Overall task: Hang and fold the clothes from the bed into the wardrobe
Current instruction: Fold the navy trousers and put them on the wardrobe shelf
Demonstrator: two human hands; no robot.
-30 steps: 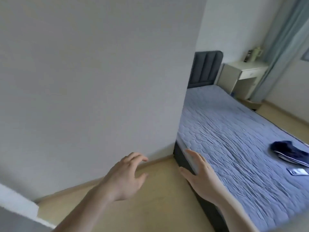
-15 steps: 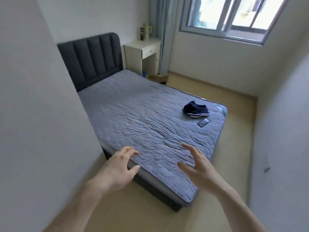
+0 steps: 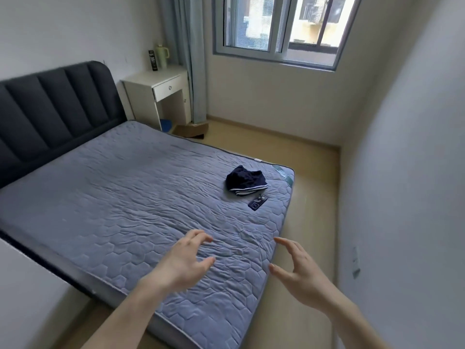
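My left hand point(image 3: 185, 261) and my right hand point(image 3: 300, 273) hover side by side above the near corner of the bed point(image 3: 125, 210), both empty, fingers spread and loosely bent, touching nothing. Under them is only the quilted blue-grey mattress cover, wrinkled but bare. The one piece of clothing, a dark navy garment point(image 3: 246, 181) with white stripes along its edge, lies crumpled near the far right corner of the bed, well apart from both hands. Just beside it, on the side nearer me, lies a small dark phone point(image 3: 256, 202). The padded dark headboard point(image 3: 55, 107) rises at the left. Beyond it a white table point(image 3: 157, 83) with a drawer carries a pale green jug point(image 3: 162, 56) and a slim dark object. A curtain point(image 3: 191, 59) hangs beside the window point(image 3: 276, 28), and a cardboard box point(image 3: 192, 129) sits on the floor below.
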